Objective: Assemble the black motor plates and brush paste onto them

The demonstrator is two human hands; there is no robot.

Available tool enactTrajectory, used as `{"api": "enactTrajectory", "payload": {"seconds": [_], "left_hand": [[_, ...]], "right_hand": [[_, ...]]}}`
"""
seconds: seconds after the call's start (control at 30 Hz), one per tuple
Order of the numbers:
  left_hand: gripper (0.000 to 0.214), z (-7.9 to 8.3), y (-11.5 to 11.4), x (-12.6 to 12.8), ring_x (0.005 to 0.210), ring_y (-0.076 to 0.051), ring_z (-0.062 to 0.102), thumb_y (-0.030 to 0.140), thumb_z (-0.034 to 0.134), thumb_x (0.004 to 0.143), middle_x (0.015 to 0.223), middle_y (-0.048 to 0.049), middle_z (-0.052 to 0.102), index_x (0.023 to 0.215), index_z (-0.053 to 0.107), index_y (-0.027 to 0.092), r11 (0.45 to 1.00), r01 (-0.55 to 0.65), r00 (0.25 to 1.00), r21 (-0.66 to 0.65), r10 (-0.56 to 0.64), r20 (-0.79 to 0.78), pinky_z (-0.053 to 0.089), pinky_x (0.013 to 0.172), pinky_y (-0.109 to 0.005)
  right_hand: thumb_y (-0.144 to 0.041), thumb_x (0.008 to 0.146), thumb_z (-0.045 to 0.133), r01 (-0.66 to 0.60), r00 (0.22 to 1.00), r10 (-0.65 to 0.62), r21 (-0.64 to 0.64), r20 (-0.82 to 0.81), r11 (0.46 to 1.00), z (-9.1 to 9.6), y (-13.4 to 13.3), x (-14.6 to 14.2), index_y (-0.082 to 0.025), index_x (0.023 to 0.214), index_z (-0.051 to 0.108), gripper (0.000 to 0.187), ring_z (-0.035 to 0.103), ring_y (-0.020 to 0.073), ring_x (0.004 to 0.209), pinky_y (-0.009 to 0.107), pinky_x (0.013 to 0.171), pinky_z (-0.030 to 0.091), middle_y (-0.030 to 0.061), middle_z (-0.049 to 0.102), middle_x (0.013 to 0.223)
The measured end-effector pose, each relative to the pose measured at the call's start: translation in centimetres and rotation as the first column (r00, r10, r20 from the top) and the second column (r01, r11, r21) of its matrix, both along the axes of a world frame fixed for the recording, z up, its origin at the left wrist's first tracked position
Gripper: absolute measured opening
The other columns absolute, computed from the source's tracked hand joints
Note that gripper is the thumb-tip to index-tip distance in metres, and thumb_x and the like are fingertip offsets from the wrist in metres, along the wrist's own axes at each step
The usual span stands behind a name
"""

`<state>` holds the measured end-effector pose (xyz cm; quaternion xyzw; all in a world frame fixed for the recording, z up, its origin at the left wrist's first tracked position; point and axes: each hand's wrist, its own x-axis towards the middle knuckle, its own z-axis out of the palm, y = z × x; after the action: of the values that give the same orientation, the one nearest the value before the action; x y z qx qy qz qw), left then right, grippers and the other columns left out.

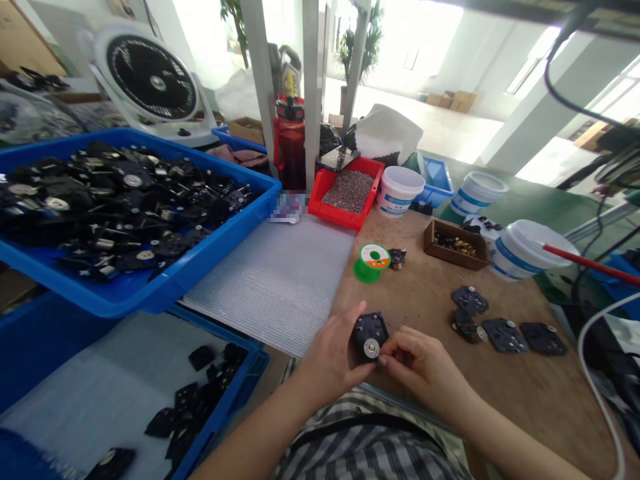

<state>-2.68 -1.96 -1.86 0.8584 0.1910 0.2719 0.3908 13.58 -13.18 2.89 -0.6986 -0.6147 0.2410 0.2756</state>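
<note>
A black plastic part with a round silver disc (pixel 371 333) is held over the near edge of the brown bench. My left hand (pixel 330 350) wraps round its left side, thumb on top and fingers beneath. At its lower right corner, the fingertips of my right hand (pixel 420 357) are pinched together, close to the disc. Whatever sits in that pinch is too small to make out. Several similar black plates (pixel 505 335) lie on the bench to the right. Beyond my hands stands a green spool (pixel 371 263), with another small black part (pixel 397 258) beside it.
A blue tray (pixel 200 293) heaped with black parts stands at left, above a lower blue bin (pixel 257 373). A red tray (pixel 334 222) of small metal pieces, white buckets (pixel 400 190) and a brown box (pixel 453 253) line the back. A red rod (pixel 590 261) juts in from the right.
</note>
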Motion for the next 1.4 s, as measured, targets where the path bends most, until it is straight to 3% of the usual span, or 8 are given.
{"api": "enactTrajectory", "payload": {"seconds": [0.23,0.33,0.43,0.57,0.8,1.03,1.23,1.4], "left_hand": [[0.085,-0.2,-0.4,-0.1,0.122,-0.027,0.049,0.019,0.071,0.072,0.132,-0.0110,0.051,0.140,0.022,0.023,1.000,-0.017,1.000,-0.026,0.017,0.010,0.041,0.105,-0.046],[0.084,0.8,0.3,-0.2,0.121,-0.027,0.049,0.017,0.069,0.071,0.132,-0.0111,0.050,0.140,0.021,0.023,0.999,-0.034,0.999,-0.040,0.034,0.010,0.041,0.104,-0.047],[0.081,3.1,2.7,0.7,0.121,-0.027,0.049,0.018,0.069,0.071,0.132,-0.0103,0.049,0.139,0.026,0.024,0.982,-0.076,0.994,-0.171,0.089,0.067,0.038,0.105,-0.047],[0.084,6.0,7.9,4.4,0.115,-0.025,0.052,0.024,0.074,0.069,0.127,-0.0094,0.050,0.138,0.026,0.025,0.969,-0.060,0.987,-0.241,0.095,0.133,0.038,0.103,-0.044],[0.076,5.9,13.8,9.6,0.105,-0.024,0.058,0.030,0.075,0.066,0.113,-0.0085,0.057,0.129,0.034,0.022,0.930,0.109,0.991,-0.350,-0.073,0.115,0.043,0.097,-0.043],[0.081,6.9,13.8,9.2,0.112,-0.026,0.056,0.034,0.078,0.065,0.118,-0.0090,0.055,0.131,0.033,0.024,0.914,0.121,0.992,-0.388,-0.123,0.021,0.040,0.102,-0.044],[0.085,7.9,14.4,8.3,0.118,-0.030,0.052,0.041,0.079,0.063,0.124,-0.0094,0.053,0.133,0.031,0.028,0.942,0.021,0.995,-0.336,-0.053,-0.086,0.037,0.105,-0.050],[0.078,7.9,12.9,9.3,0.119,-0.033,0.051,0.051,0.080,0.058,0.121,-0.0030,0.058,0.125,0.043,0.034,0.963,-0.035,0.989,-0.268,-0.006,-0.150,0.030,0.107,-0.059]], "right_hand": [[-0.009,0.078,0.058,0.018,0.993,-0.009,-0.073,0.118,0.997,1.8,0.8,-0.7,-0.018,0.070,0.058,0.012,0.055,0.0158,0.067,0.023,0.059,0.032,0.0001,0.057,0.073],[-0.012,0.081,0.059,-0.008,0.999,0.008,-0.013,0.034,1.000,2.8,0.2,0.3,-0.022,0.089,0.063,0.013,0.055,0.0145,0.068,0.022,0.062,0.038,-0.0013,0.058,0.076],[-0.023,0.090,0.055,0.060,0.997,-0.053,0.127,-0.058,0.990,3.5,-1.7,1.9,-0.023,0.114,0.057,0.024,0.054,0.0133,0.066,0.022,0.060,0.040,-0.0011,0.056,0.079],[-0.031,0.096,0.048,0.183,0.981,-0.171,0.141,-0.093,0.973,2.5,-5.2,3.5,-0.022,0.112,0.057,0.020,0.054,0.0128,0.063,0.023,0.057,0.040,-0.0010,0.054,0.076],[-0.035,0.098,0.044,0.276,0.952,-0.261,0.075,-0.162,0.958,-0.3,-10.3,5.4,-0.024,0.112,0.056,0.021,0.059,0.0151,0.079,0.024,0.068,0.047,0.0014,0.059,0.091],[-0.036,0.098,0.045,0.396,0.905,-0.371,0.091,-0.208,0.914,-1.2,-14.0,7.7,-0.023,0.111,0.058,0.022,0.059,0.0155,0.076,0.025,0.065,0.047,0.0016,0.060,0.087],[-0.031,0.096,0.047,0.439,0.883,-0.402,0.123,-0.244,0.890,-0.9,-14.8,8.7,-0.020,0.106,0.060,0.020,0.058,0.0148,0.071,0.024,0.063,0.044,0.0014,0.059,0.082],[-0.027,0.093,0.050,0.483,0.874,-0.457,0.196,-0.164,0.853,0.0,-15.9,9.1,-0.019,0.101,0.063,0.017,0.058,0.0138,0.071,0.022,0.063,0.044,0.0014,0.062,0.081]]}}
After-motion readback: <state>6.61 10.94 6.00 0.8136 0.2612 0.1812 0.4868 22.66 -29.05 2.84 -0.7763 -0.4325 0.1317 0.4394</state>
